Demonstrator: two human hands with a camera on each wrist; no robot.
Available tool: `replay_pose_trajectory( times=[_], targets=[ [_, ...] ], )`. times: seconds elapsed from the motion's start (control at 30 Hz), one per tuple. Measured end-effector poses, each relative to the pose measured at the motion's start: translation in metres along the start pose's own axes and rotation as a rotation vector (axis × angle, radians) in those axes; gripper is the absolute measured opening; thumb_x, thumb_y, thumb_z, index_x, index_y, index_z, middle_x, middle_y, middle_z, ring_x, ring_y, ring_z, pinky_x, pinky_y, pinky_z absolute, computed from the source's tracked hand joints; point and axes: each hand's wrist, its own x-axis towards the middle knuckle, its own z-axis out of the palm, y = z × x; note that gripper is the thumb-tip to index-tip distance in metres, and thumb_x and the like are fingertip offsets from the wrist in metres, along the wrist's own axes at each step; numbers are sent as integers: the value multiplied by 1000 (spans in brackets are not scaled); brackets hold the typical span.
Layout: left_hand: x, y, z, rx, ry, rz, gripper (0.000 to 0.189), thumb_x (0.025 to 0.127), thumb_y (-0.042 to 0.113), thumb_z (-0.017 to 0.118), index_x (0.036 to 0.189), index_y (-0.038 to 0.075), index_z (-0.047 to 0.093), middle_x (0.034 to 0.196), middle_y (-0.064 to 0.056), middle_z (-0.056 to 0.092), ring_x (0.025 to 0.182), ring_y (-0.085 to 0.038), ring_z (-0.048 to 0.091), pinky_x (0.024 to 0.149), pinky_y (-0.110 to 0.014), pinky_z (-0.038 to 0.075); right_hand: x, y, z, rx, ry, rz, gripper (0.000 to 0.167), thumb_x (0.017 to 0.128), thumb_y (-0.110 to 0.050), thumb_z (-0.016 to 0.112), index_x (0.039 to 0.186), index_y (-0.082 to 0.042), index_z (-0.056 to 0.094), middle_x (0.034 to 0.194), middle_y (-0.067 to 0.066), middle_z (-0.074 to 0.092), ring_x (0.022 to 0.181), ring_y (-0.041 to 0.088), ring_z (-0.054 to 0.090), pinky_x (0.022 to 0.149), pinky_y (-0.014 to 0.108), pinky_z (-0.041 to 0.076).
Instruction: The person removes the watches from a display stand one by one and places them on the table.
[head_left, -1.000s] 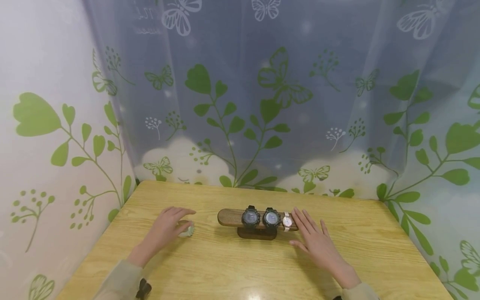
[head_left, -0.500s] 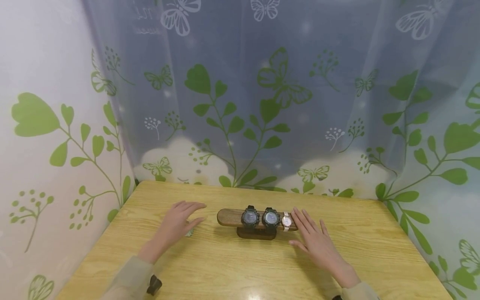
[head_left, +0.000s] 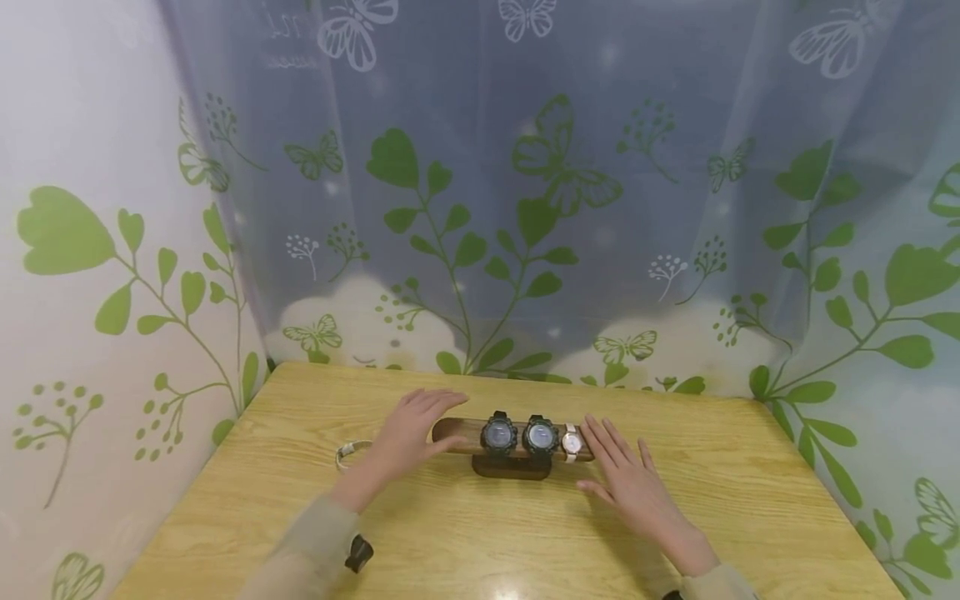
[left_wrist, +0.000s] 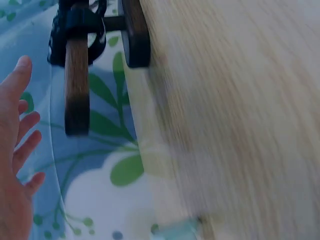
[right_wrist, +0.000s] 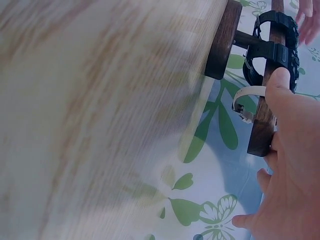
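A dark wooden watch stand [head_left: 512, 467] holds two black digital watches [head_left: 499, 432] and a small watch with a white strap [head_left: 572, 442] on its bar. My left hand [head_left: 401, 443] is at the bar's bare left end, its fingers loosely extended and holding nothing. In the left wrist view, the left hand [left_wrist: 17, 145] is apart from the bar's end [left_wrist: 77, 107]. My right hand [head_left: 633, 492] lies with straight fingers on the right end of the bar, beside the white-strapped watch. The right wrist view shows the right thumb [right_wrist: 279, 82] against the bar.
A pale-strapped watch [head_left: 349, 452] lies on the wooden table [head_left: 480, 533], left of the left hand and partly hidden by it. Behind the table's back edge hangs a curtain [head_left: 480, 208] printed with leaves and butterflies. Black bands sit at both sleeves.
My left hand has moved right, away from the pale-strapped watch, to the stand's left end, leaving that watch on the table. The right hand has stayed on the stand's right end.
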Motion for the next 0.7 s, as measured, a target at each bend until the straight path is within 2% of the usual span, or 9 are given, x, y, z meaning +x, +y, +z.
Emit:
replay_pose_trajectory(
  times=[0.1,0.27,0.57,0.7],
  targets=[
    [9,8,7,-10,-37,13,68,87,49,76,142,12,59,140,-6,62,132,-28,55,118,-54,35,0,-1,-1,-7,12,-7,88,95,-40,70,163,-14,22,169,6,18,152,36,23,113,76,19],
    [18,18,20,-2,-69,61,73,85,54,75,142,12,57,140,-6,62,131,-26,56,115,-54,38,0,-3,-2,-11,-3,1,89,95,-41,69,164,-16,19,169,8,19,153,36,23,114,75,18],
    [22,25,40,-6,-73,106,78,81,55,78,142,12,56,138,-6,63,129,-27,57,113,-56,40,0,-3,-2,-23,8,0,86,95,-43,68,162,-12,24,169,6,18,152,36,23,114,75,19],
    [23,27,43,-8,-96,94,77,82,54,79,143,13,56,139,-5,62,131,-26,56,114,-56,38,0,-3,-2,-27,14,-2,86,95,-43,68,162,-11,25,169,6,18,152,35,24,114,75,20]
  ],
)
